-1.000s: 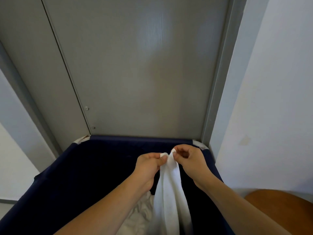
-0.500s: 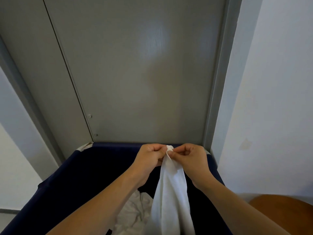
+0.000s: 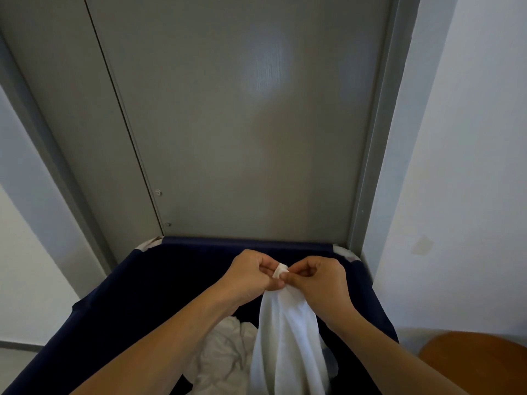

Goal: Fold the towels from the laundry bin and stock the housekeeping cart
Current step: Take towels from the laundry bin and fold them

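Two hands, left hand (image 3: 252, 273) and right hand (image 3: 320, 283), pinch one towel (image 3: 288, 346); perhaps more below.

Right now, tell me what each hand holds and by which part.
Both the left hand and right hand pinch one white towel at its top edge; the rest hangs down into the bin.

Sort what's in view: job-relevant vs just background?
Job:
left hand and right hand, both pinching the white towel
crumpled towels lying in the navy laundry bin

Background:
grey door
white wall
brown rounded surface, lower right
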